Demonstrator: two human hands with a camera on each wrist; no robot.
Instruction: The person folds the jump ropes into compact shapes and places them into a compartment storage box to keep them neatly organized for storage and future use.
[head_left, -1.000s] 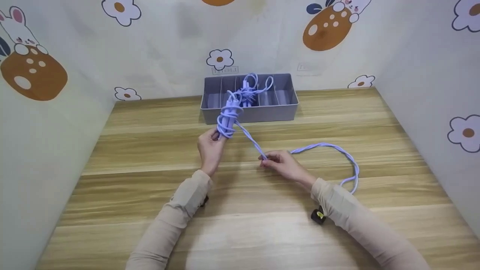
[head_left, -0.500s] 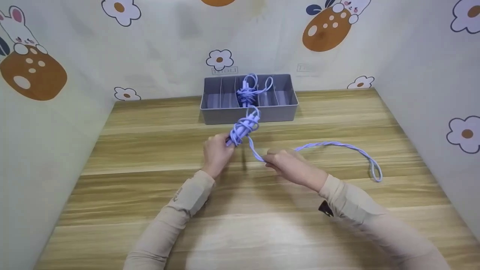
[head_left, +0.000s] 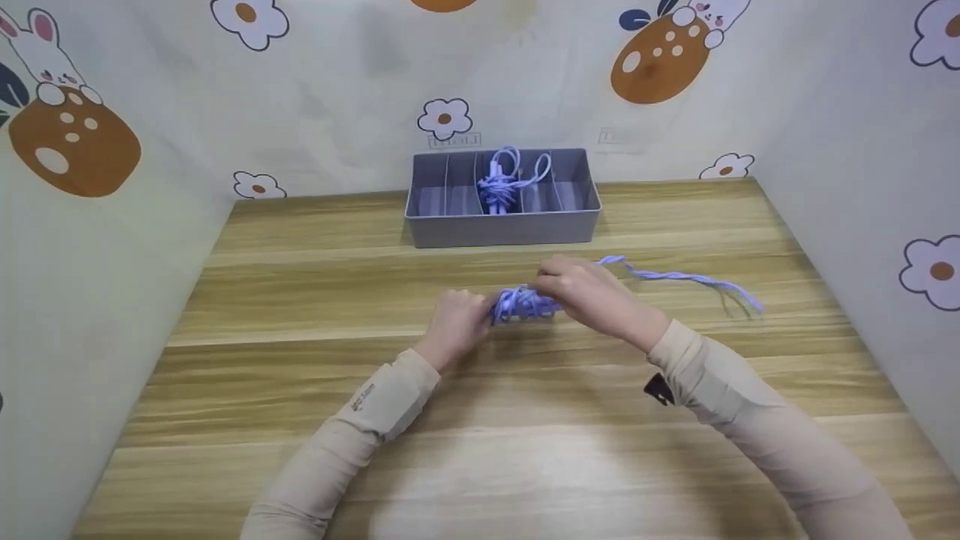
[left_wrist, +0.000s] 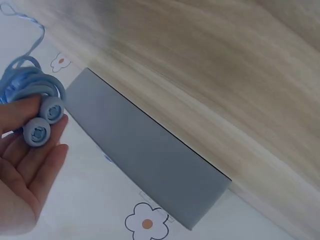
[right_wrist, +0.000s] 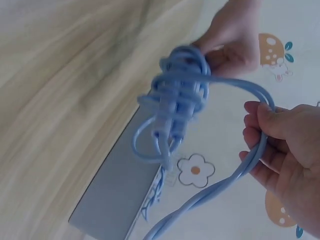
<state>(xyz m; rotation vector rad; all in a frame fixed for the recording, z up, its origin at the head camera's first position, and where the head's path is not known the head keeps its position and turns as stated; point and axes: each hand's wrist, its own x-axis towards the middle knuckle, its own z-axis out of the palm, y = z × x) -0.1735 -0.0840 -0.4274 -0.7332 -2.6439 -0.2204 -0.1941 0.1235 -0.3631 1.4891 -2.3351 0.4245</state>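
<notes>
My left hand point(head_left: 459, 324) grips the two handles of a blue-purple jump rope point(head_left: 519, 304), whose cord is wound several times round them. In the left wrist view the round handle ends point(left_wrist: 51, 110) show between thumb and fingers. My right hand point(head_left: 589, 296) pinches the doubled cord; the right wrist view shows that cord point(right_wrist: 257, 148) running from the wound bundle between thumb and fingertips. Beyond the right hand a twisted tail of cord point(head_left: 679, 276) trails off to the right over the wooden table.
At the back of the table point(head_left: 300, 285) stands a grey divided box point(head_left: 502, 231). A second wound jump rope point(head_left: 498, 187) sits in its middle compartment, with a loop hanging over to the right. Patterned sheeting point(head_left: 337, 97) walls in the back and sides.
My left hand has brought the wound handles down and right, away from the box, and turned them nearly level. My right hand has lifted the cord up over the bundle; the tail has swung along.
</notes>
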